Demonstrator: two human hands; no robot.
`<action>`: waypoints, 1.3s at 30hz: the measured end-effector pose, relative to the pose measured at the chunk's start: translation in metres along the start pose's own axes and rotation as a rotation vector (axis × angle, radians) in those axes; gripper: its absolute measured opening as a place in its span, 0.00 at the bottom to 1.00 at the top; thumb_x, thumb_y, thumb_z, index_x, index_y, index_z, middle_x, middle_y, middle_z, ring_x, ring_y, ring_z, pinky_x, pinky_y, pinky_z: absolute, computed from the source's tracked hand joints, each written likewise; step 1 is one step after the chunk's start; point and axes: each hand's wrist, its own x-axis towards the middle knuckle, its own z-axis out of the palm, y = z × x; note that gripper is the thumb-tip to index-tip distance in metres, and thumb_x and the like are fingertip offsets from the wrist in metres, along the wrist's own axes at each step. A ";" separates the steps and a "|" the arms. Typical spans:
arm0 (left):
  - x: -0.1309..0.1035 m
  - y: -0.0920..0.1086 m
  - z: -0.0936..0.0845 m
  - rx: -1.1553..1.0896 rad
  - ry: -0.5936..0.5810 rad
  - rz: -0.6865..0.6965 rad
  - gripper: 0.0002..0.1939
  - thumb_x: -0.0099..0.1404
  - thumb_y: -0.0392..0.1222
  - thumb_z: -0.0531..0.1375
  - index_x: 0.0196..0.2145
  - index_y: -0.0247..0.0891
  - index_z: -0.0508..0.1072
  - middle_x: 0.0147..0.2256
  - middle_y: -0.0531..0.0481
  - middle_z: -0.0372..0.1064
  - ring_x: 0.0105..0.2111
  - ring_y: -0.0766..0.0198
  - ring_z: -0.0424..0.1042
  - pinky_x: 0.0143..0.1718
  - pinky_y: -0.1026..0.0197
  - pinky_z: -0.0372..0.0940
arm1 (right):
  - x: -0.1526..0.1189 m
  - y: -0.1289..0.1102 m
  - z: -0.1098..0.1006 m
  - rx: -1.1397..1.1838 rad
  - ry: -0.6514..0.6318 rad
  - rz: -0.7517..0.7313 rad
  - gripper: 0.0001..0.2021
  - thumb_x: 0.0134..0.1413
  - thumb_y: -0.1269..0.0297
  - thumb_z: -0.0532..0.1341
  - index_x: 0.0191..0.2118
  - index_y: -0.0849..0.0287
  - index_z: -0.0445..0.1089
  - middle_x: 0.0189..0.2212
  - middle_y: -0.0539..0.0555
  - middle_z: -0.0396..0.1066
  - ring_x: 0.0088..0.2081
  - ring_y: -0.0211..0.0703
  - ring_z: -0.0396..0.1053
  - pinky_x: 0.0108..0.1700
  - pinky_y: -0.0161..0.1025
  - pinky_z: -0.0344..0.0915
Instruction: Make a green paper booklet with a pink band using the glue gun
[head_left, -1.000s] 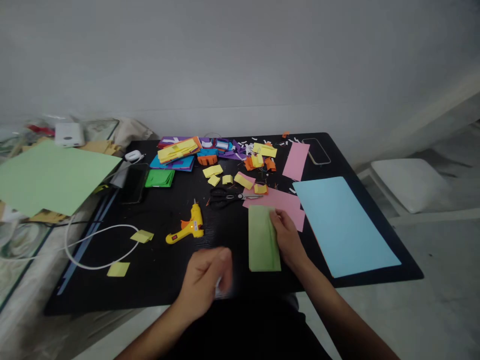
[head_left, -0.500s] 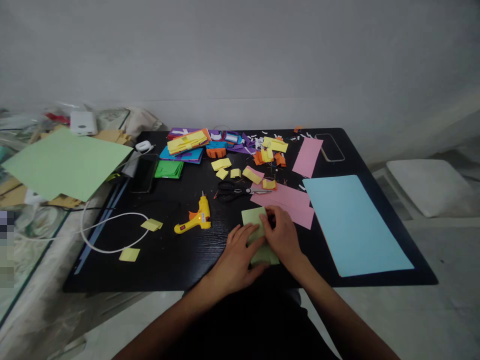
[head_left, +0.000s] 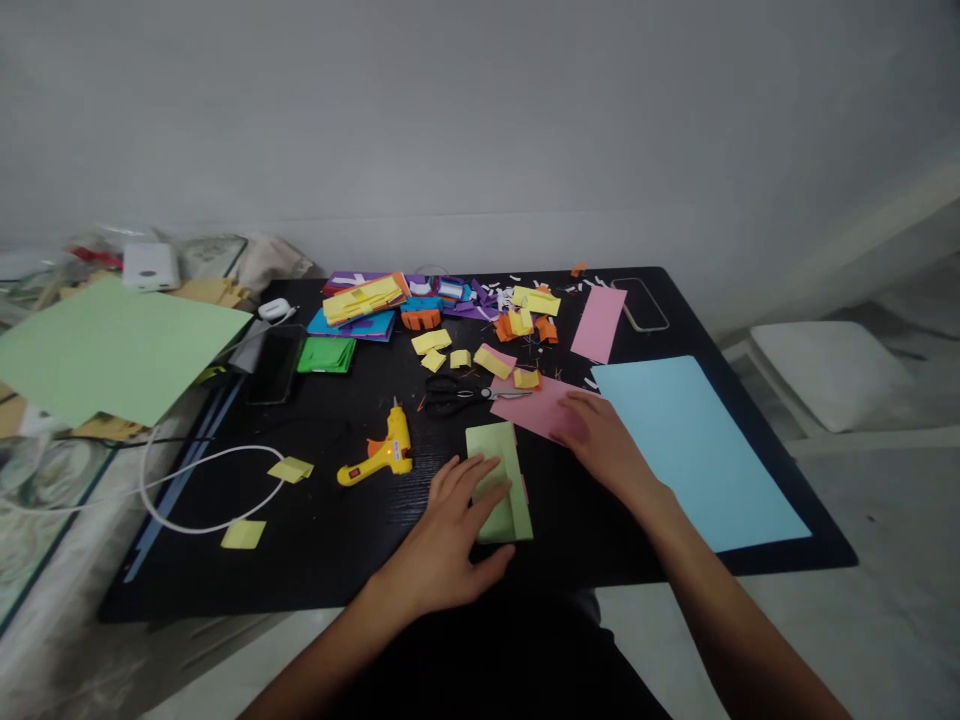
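On the table, the folded green paper is partly covered by the left hand, its fingers spread. The pink paper is overlapped by the right hand, set apart from the left; whether it is gripped cannot be told. Scissors are laid partly across it.
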 end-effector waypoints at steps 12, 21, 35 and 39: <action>0.047 -0.002 -0.093 -0.137 -0.066 0.148 0.12 0.74 0.40 0.60 0.53 0.41 0.75 0.55 0.41 0.74 0.55 0.54 0.75 0.57 0.50 0.72 | 0.003 -0.013 -0.002 -0.140 0.021 -0.010 0.18 0.63 0.66 0.63 0.57 0.57 0.74 0.54 0.65 0.80 0.54 0.65 0.78 0.59 0.63 0.71; 0.085 0.056 -0.137 -0.289 -0.325 0.442 0.09 0.70 0.41 0.63 0.47 0.39 0.78 0.45 0.46 0.81 0.43 0.57 0.79 0.48 0.54 0.72 | -0.002 -0.023 -0.009 -0.174 0.082 0.001 0.14 0.64 0.67 0.61 0.52 0.55 0.77 0.47 0.62 0.83 0.46 0.60 0.81 0.49 0.53 0.75; 0.087 0.012 -0.172 -0.110 -0.431 0.155 0.19 0.70 0.51 0.66 0.56 0.46 0.77 0.50 0.48 0.80 0.47 0.53 0.81 0.46 0.56 0.72 | -0.009 -0.033 -0.128 0.112 0.272 0.133 0.16 0.60 0.50 0.68 0.50 0.49 0.81 0.37 0.54 0.83 0.35 0.53 0.80 0.39 0.49 0.75; 0.099 -0.010 -0.176 -0.085 -0.330 0.035 0.16 0.73 0.54 0.62 0.52 0.46 0.79 0.46 0.49 0.82 0.43 0.54 0.81 0.42 0.58 0.72 | 0.019 -0.067 -0.141 0.582 0.344 0.121 0.18 0.57 0.51 0.72 0.51 0.50 0.80 0.40 0.54 0.82 0.38 0.48 0.79 0.42 0.46 0.77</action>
